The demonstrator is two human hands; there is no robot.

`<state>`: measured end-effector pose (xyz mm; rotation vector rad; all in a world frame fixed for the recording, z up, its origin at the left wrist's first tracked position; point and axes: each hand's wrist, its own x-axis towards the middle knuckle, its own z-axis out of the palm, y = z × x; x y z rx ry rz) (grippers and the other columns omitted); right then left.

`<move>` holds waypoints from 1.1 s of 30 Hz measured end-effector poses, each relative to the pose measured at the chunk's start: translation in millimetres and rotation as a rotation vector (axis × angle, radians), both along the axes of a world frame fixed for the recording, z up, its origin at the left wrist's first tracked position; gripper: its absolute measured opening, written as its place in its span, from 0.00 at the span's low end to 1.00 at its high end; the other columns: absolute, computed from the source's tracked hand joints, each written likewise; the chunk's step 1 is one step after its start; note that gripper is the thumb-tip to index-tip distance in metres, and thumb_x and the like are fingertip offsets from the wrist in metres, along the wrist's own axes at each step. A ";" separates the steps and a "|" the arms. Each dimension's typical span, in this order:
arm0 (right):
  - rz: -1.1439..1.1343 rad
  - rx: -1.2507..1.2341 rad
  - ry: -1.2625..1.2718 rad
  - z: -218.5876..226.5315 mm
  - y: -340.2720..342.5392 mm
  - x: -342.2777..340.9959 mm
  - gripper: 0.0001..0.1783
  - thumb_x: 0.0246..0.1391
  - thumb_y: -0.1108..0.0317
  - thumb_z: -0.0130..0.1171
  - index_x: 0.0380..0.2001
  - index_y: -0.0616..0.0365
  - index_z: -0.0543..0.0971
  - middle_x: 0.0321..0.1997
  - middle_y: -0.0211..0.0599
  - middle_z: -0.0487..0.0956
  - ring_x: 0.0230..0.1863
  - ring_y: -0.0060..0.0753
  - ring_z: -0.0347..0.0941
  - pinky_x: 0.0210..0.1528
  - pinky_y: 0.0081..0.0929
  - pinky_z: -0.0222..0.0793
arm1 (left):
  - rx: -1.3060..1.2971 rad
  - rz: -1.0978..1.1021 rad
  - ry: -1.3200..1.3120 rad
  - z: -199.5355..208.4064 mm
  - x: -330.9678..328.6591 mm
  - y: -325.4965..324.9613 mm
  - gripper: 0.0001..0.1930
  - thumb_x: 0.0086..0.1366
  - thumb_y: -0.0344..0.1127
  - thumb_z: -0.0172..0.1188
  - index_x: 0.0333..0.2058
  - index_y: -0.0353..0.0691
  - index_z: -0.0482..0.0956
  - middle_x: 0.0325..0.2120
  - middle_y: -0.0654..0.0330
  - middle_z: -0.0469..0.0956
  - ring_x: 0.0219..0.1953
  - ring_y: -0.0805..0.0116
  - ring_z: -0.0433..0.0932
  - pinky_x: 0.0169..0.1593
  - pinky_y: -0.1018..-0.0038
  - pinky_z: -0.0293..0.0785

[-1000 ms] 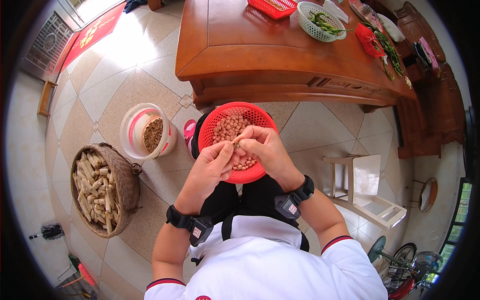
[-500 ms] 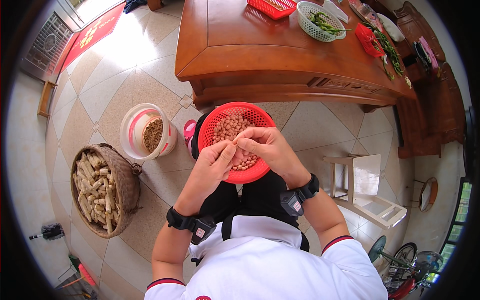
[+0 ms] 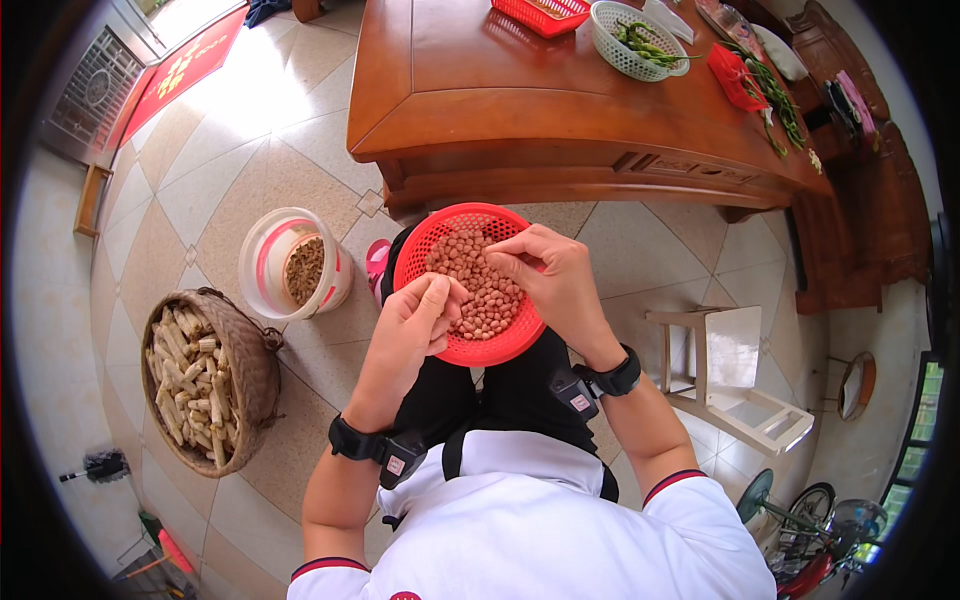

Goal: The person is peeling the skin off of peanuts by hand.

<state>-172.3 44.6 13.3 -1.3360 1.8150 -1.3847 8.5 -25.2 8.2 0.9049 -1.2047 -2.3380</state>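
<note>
A red plastic basket (image 3: 418, 250) with holes in its wall rests on my lap, and reddish-brown peanuts (image 3: 487, 290) cover its bottom. Over the basket's left part is my left hand (image 3: 420, 312), thumb pressed to the bent fingers; what lies between them, if anything, is too small to make out. My right hand (image 3: 548, 272) hangs over the basket's right side with thumb and forefinger pinched together above the peanuts. Its fingertips hide whatever they may hold. The two hands are apart from each other.
Left of my legs stands a white bucket (image 3: 262, 262) with brown bits inside, and beside it a woven basket (image 3: 262, 385) of corncobs. Ahead is a wooden table (image 3: 450, 90) bearing a pale colander (image 3: 615, 60) of green peppers. A small white chair (image 3: 728, 350) stands at right.
My hands, together over the peanuts half a second ago, have come apart. The right moved up and to the right; the left shifted slightly left, uncovering more peanuts.
</note>
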 end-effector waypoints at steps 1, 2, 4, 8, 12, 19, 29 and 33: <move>-0.001 -0.048 -0.067 4.8 -0.7 1.7 0.07 0.49 0.71 0.63 0.31 0.64 0.81 0.28 0.38 0.78 0.27 0.33 0.75 0.31 0.23 0.70 | 0.106 0.043 0.087 -2.1 0.4 -1.1 0.12 0.71 0.42 0.46 0.36 0.41 0.73 0.25 0.71 0.69 0.20 0.88 0.59 0.20 0.89 0.51; 0.001 -0.049 -0.067 11.6 -0.3 5.0 0.07 0.49 0.71 0.63 0.31 0.64 0.81 0.28 0.38 0.78 0.27 0.33 0.75 0.31 0.23 0.70 | 0.224 0.050 0.114 -1.6 1.8 -3.1 0.11 0.71 0.41 0.45 0.37 0.41 0.72 0.28 0.68 0.71 0.24 0.84 0.63 0.24 0.87 0.59; 0.071 -0.078 -0.007 26.0 0.3 15.5 0.08 0.48 0.72 0.62 0.33 0.61 0.81 0.29 0.35 0.78 0.30 0.35 0.74 0.34 0.27 0.69 | 0.360 0.118 0.151 -0.8 -3.4 -2.1 0.12 0.72 0.40 0.44 0.38 0.40 0.72 0.29 0.66 0.72 0.26 0.81 0.67 0.28 0.84 0.64; 0.268 -0.242 0.486 28.9 -4.4 29.0 0.14 0.44 0.70 0.61 0.38 0.52 0.81 0.33 0.28 0.78 0.38 0.33 0.70 0.44 0.32 0.61 | 0.589 0.208 0.239 11.5 -10.2 -2.4 0.13 0.72 0.37 0.40 0.42 0.39 0.73 0.35 0.62 0.75 0.34 0.73 0.74 0.40 0.73 0.73; 0.253 -0.319 0.592 30.6 -14.2 40.4 0.10 0.42 0.69 0.63 0.33 0.51 0.82 0.32 0.26 0.78 0.37 0.34 0.70 0.43 0.33 0.61 | 0.610 0.217 0.331 6.9 1.1 -8.5 0.13 0.72 0.37 0.39 0.43 0.40 0.73 0.36 0.62 0.77 0.37 0.74 0.76 0.43 0.72 0.74; 0.184 -0.290 0.332 41.8 -25.9 36.4 0.07 0.42 0.71 0.65 0.28 0.54 0.82 0.28 0.32 0.78 0.33 0.36 0.73 0.42 0.31 0.65 | 0.577 0.380 0.333 8.2 42.8 -44.1 0.09 0.68 0.34 0.47 0.34 0.36 0.73 0.33 0.56 0.77 0.37 0.65 0.77 0.42 0.72 0.79; 0.219 -0.026 0.348 29.1 -2.6 10.3 0.05 0.50 0.69 0.61 0.29 0.59 0.81 0.25 0.36 0.79 0.29 0.33 0.73 0.42 0.27 0.63 | 0.036 0.538 -0.729 -160.9 188.3 -216.2 0.26 0.66 0.46 0.50 0.57 0.35 0.64 0.57 0.52 0.65 0.56 0.56 0.66 0.55 0.56 0.66; 0.281 0.045 0.421 25.2 3.8 5.8 0.07 0.52 0.67 0.60 0.30 0.59 0.81 0.27 0.36 0.80 0.31 0.34 0.73 0.44 0.27 0.61 | -0.069 0.599 -0.640 -225.0 244.4 -250.6 0.26 0.62 0.49 0.52 0.47 0.30 0.74 0.40 0.54 0.77 0.39 0.64 0.76 0.41 0.67 0.72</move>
